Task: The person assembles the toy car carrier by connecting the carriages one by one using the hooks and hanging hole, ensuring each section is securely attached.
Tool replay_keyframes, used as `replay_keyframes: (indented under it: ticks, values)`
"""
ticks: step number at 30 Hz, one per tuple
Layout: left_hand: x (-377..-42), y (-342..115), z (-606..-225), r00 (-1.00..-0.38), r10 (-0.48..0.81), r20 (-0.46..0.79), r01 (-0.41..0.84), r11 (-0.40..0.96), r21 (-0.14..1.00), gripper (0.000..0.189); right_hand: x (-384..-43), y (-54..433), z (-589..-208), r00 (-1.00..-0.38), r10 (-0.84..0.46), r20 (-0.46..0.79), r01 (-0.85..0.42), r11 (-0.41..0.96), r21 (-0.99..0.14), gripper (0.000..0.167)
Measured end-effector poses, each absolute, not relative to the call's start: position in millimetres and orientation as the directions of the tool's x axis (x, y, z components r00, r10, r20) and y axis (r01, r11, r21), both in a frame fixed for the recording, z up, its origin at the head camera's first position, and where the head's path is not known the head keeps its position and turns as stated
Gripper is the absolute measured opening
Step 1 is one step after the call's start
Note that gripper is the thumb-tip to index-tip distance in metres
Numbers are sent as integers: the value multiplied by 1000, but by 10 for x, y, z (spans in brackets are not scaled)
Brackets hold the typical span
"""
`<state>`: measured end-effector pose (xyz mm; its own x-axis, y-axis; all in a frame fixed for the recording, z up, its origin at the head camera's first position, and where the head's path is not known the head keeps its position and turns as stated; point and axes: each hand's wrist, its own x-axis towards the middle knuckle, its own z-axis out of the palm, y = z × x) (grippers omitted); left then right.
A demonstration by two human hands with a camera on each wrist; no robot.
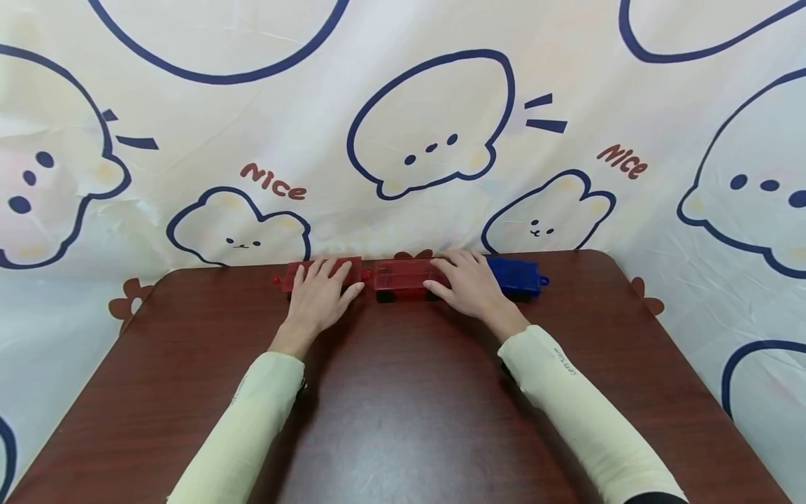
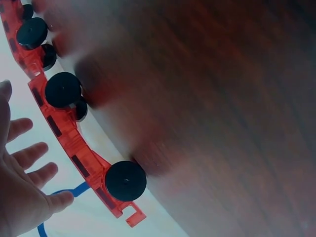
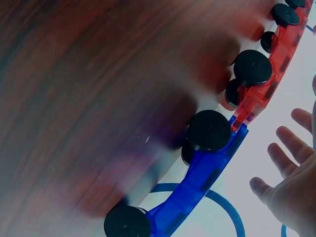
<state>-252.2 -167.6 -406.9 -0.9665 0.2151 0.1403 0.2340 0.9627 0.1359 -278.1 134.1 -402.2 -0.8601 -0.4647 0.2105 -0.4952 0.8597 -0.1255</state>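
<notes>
Three toy train cars stand in a row along the far edge of the table. On the left is a red car (image 1: pixel 354 267), in the middle another red car (image 1: pixel 403 276), and on the right a blue car (image 1: pixel 518 274). My left hand (image 1: pixel 317 297) lies over the left red car with its fingers spread. Above the right end of the middle car and the start of the blue one is my right hand (image 1: pixel 471 288), fingers relaxed. Black wheels (image 2: pixel 125 180) and a hook at the car's end show in the left wrist view. The cars meet at their couplings.
The brown wooden table (image 1: pixel 403 392) has rounded far corners. Directly behind the cars hangs a white cloth (image 1: pixel 434 126) printed with blue cartoon outlines, and it also runs along both sides.
</notes>
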Motion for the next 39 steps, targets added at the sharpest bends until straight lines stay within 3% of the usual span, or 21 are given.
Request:
replay_keyframes:
  ticks: [16, 39]
  values:
    - [-2622, -1644, -4112, -959, 209, 191, 244, 952, 183, 64, -2802, 1164, -4038, -852, -489, 185, -513, 850, -118, 61]
    - [-2790, -1571, -4039, -969, 202, 139, 225, 959, 173, 71, -2909, 954, -4098, -843, -512, 167, -533, 838, -121, 65]
